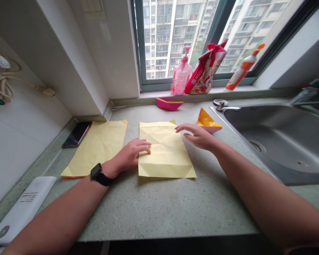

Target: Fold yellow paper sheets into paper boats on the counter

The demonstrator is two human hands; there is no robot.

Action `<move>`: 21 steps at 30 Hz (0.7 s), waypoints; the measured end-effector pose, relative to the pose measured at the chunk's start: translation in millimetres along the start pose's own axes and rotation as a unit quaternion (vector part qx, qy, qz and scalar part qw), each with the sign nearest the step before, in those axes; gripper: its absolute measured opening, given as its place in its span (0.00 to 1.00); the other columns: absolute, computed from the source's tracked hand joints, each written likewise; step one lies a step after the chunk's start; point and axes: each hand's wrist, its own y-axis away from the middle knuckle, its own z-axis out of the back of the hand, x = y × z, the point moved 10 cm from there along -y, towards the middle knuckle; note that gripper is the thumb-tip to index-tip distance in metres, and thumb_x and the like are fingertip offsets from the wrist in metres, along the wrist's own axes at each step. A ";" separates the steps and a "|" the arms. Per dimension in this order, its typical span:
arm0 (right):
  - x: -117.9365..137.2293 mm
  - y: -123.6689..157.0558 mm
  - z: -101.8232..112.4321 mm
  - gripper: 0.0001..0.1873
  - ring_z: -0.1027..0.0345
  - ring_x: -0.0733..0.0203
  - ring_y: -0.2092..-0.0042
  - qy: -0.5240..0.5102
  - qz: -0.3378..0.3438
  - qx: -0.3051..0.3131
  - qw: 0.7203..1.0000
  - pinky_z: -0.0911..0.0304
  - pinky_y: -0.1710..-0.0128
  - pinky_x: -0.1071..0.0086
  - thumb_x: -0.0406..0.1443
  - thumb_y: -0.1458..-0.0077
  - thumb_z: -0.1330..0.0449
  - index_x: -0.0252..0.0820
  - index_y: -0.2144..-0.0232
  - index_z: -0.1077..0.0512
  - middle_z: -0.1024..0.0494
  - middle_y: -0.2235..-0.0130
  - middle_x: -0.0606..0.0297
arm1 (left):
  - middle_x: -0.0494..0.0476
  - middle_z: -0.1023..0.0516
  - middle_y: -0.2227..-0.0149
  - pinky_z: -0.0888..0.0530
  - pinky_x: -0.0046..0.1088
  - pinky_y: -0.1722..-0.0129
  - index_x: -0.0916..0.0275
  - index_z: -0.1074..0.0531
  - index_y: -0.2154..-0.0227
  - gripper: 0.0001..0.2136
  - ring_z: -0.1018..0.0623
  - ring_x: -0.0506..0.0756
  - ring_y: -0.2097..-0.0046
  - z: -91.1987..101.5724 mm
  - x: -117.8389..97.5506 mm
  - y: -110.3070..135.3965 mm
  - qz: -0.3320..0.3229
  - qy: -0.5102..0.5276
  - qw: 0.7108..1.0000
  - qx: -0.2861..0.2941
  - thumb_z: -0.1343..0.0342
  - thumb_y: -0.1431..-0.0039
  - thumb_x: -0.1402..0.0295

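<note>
A creased sheet of yellow paper (164,152) lies before me on the counter, its top edge folded over in a narrow strip. My left hand (130,153), with a black watch on the wrist, rests at the sheet's left edge, fingers spread over it. At the upper right edge, my right hand (199,136) hovers or lightly touches the paper, its fingers stretched and thumb apart. Just behind that hand stands an orange and pink folded paper boat (207,119). Further back is a magenta paper boat (170,104).
To the left lies a stack of yellow paper (101,145), partly over a phone (76,134). A white device (25,205) sits near the front left. The steel sink (276,141) is at right. A pump bottle (180,76), red bag (207,69) and orange-white bottle (241,71) line the windowsill.
</note>
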 end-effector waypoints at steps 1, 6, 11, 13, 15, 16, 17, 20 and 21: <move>-0.7 -0.2 -3.3 0.21 0.27 0.46 0.31 0.043 0.005 -0.010 0.999 0.35 0.27 0.42 0.37 0.34 0.43 0.52 0.43 0.19 0.18 0.36 0.57 | 0.59 0.16 0.39 0.27 0.55 0.29 0.54 0.19 0.56 0.05 0.19 0.62 0.36 -2.8 -2.0 0.1 -0.004 0.003 1.000 0.013 0.38 0.28 0.72; -15.1 0.4 -33.8 0.26 0.38 0.33 0.24 0.185 -0.038 0.055 0.980 0.47 0.25 0.27 0.49 0.33 0.33 0.57 0.35 0.23 0.26 0.27 0.57 | 0.60 0.20 0.34 0.39 0.68 0.25 0.53 0.22 0.53 0.11 0.23 0.68 0.30 -10.9 -1.0 4.4 0.018 -0.013 0.997 0.070 0.32 0.36 0.71; -19.4 -0.4 -36.2 0.28 0.39 0.32 0.24 0.196 -0.046 0.073 0.977 0.45 0.26 0.29 0.52 0.32 0.33 0.55 0.34 0.23 0.27 0.27 0.56 | 0.61 0.22 0.32 0.44 0.70 0.24 0.54 0.21 0.51 0.15 0.26 0.70 0.29 -11.9 -0.2 7.8 0.026 -0.031 0.995 0.088 0.31 0.40 0.70; -16.8 -0.3 -34.9 0.27 0.37 0.33 0.26 0.190 -0.032 0.073 0.979 0.44 0.27 0.30 0.51 0.33 0.32 0.54 0.36 0.22 0.25 0.28 0.55 | 0.60 0.20 0.35 0.40 0.67 0.25 0.54 0.20 0.53 0.12 0.23 0.69 0.31 -7.7 -3.5 6.7 0.015 -0.034 0.997 0.073 0.33 0.38 0.70; -12.9 0.7 -33.4 0.26 0.34 0.33 0.28 0.185 -0.018 0.073 0.980 0.43 0.28 0.31 0.51 0.36 0.30 0.54 0.39 0.20 0.23 0.32 0.53 | 0.59 0.16 0.41 0.31 0.58 0.30 0.55 0.18 0.56 0.06 0.19 0.65 0.38 0.9 -10.5 4.5 -0.003 -0.024 0.999 0.041 0.36 0.33 0.69; -10.5 1.3 -32.8 0.26 0.33 0.33 0.30 0.183 -0.010 0.074 0.980 0.42 0.28 0.32 0.51 0.37 0.28 0.53 0.41 0.19 0.21 0.34 0.53 | 0.60 0.15 0.46 0.27 0.51 0.35 0.56 0.18 0.57 0.04 0.18 0.63 0.44 6.1 -14.8 3.4 -0.012 -0.014 1.000 0.022 0.38 0.30 0.67; -7.5 2.1 -32.4 0.25 0.31 0.33 0.32 0.180 -0.003 0.077 0.981 0.41 0.29 0.33 0.52 0.39 0.27 0.53 0.43 0.18 0.20 0.36 0.53 | 0.59 0.14 0.51 0.24 0.45 0.41 0.57 0.18 0.59 0.06 0.17 0.60 0.49 11.3 -19.4 2.5 -0.020 -0.003 1.000 0.004 0.39 0.28 0.64; 3.5 3.9 -31.6 0.23 0.28 0.35 0.37 0.164 0.019 0.089 0.982 0.38 0.33 0.37 0.54 0.41 0.27 0.54 0.47 0.15 0.18 0.40 0.54 | 0.56 0.17 0.64 0.25 0.36 0.52 0.60 0.20 0.65 0.14 0.20 0.55 0.61 23.6 -33.6 0.9 -0.038 0.018 0.999 -0.035 0.42 0.23 0.61; 7.0 4.1 -31.3 0.20 0.27 0.36 0.38 0.156 0.023 0.093 0.983 0.38 0.34 0.38 0.54 0.38 0.29 0.55 0.49 0.14 0.17 0.41 0.54 | 0.55 0.19 0.66 0.26 0.35 0.54 0.60 0.22 0.68 0.15 0.21 0.55 0.63 27.6 -38.0 0.8 -0.045 0.024 0.997 -0.049 0.42 0.22 0.62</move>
